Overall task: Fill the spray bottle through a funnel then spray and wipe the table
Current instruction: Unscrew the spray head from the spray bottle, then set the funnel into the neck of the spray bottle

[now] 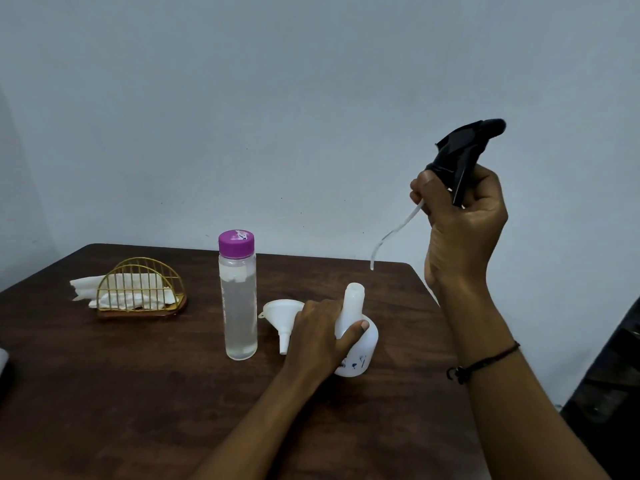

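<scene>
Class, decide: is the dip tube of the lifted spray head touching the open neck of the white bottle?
Apart. The head view shows dark table between the dip tube tip and the white bottle neck.

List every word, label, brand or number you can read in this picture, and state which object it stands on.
No text can be read.
White plastic spray bottle: dark blue marks low on its side, too blurred to read.
Clear tall water bottle: faint pale print down its side, unreadable.
Its purple screw cap: a whitish smudge on top, not legible.
</scene>
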Action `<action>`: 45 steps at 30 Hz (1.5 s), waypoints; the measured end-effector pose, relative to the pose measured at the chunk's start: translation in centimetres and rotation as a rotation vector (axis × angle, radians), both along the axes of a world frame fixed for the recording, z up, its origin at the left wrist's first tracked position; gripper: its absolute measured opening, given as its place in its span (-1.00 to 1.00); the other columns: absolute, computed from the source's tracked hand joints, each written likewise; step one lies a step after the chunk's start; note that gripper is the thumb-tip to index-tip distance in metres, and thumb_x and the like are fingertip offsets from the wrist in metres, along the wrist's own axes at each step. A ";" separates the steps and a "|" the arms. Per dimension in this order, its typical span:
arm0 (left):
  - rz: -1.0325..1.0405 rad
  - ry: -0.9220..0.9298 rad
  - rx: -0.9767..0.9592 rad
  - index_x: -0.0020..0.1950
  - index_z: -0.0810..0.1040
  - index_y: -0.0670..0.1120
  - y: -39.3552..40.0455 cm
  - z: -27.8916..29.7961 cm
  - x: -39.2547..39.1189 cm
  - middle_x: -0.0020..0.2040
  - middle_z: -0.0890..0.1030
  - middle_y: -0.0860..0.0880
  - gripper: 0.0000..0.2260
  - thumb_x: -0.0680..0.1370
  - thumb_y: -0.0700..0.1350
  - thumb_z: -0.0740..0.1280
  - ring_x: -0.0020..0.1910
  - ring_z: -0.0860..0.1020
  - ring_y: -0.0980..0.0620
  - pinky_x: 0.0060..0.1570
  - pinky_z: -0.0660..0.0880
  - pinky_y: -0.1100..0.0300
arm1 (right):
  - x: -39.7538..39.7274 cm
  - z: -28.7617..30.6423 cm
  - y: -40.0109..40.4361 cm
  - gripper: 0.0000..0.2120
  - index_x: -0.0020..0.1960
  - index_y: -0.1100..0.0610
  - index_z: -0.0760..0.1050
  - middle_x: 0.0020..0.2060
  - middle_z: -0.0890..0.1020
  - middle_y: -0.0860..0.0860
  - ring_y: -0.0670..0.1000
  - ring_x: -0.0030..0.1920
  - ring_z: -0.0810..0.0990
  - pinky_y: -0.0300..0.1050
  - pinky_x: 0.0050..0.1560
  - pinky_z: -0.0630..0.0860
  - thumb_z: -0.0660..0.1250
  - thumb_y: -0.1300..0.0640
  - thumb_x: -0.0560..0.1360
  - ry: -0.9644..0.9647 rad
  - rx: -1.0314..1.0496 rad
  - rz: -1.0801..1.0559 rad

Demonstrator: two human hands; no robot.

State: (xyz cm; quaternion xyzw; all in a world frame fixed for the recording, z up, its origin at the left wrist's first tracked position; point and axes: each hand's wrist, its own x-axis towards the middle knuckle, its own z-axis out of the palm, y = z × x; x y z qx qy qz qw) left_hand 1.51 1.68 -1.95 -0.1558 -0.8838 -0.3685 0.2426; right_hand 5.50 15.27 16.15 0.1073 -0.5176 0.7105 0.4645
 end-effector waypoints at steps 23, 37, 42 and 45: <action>-0.029 0.048 0.000 -0.03 0.55 -0.08 -0.2 -0.5 -0.4 -0.07 0.61 0.01 -0.57 0.48 0.28 0.24 -0.06 0.48 0.08 -0.04 0.47 0.12 | -7.3 -15.0 6.5 -0.73 -0.04 0.17 0.43 -0.07 0.59 0.11 0.08 -0.15 0.54 -0.12 -0.27 0.44 0.50 0.14 0.41 -1.102 1.012 -0.406; -0.007 0.025 -0.002 -0.01 0.53 -0.06 0.1 -0.6 -0.3 -0.06 0.58 0.07 -0.57 0.50 0.30 0.22 -0.01 0.46 0.06 -0.01 0.41 0.15 | -7.9 -15.9 6.7 -0.58 0.12 0.23 0.46 0.11 0.57 0.19 0.18 0.10 0.57 -0.08 -0.15 0.42 0.56 0.12 0.39 -1.282 1.000 -0.308; -0.012 0.017 -0.001 0.04 0.54 -0.08 0.1 -0.4 -0.1 -0.01 0.60 0.04 -0.56 0.50 0.29 0.23 0.03 0.46 0.07 0.02 0.41 0.16 | -7.7 -15.7 6.5 -0.61 0.10 0.21 0.45 0.12 0.56 0.19 0.17 0.12 0.56 -0.08 -0.15 0.42 0.55 0.12 0.40 -1.302 0.996 -0.305; -0.006 0.003 -0.014 0.06 0.54 -0.07 0.1 -0.3 0.0 0.00 0.60 0.05 -0.53 0.51 0.31 0.20 0.03 0.46 0.08 0.03 0.41 0.16 | -7.6 -15.8 6.3 -0.51 0.19 0.21 0.43 0.17 0.53 0.20 0.19 0.17 0.54 -0.03 -0.05 0.50 0.56 0.10 0.38 -1.301 0.986 -0.300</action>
